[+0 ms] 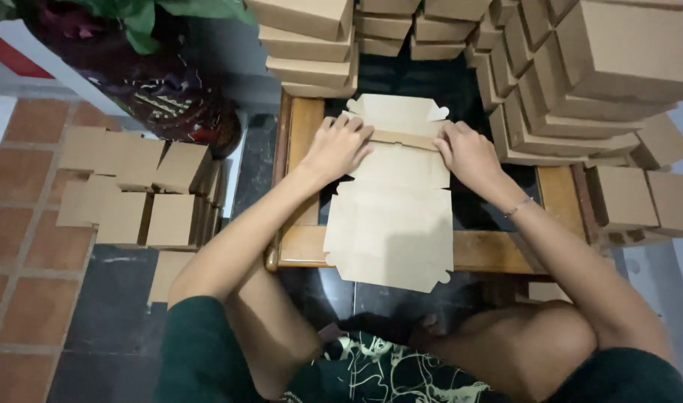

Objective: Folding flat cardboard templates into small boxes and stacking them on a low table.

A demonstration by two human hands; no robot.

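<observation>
A flat brown cardboard box blank (392, 216) lies on a low wooden table with a dark glass top (304, 246). My left hand (338, 145) presses on the blank's upper left, fingers curled over a raised fold line (405, 139). On the upper right, my right hand (468, 153) grips the same fold, a thin bracelet at its wrist. The blank's far flap (397, 113) sticks up beyond the fold. Its near end hangs over the table's front edge.
Stacks of folded brown boxes (580, 75) crowd the table's back and right side. More folded boxes (140, 194) stand on the tiled floor at left. A dark patterned pot with a green plant (147, 82) is behind them. My knees sit under the table's front.
</observation>
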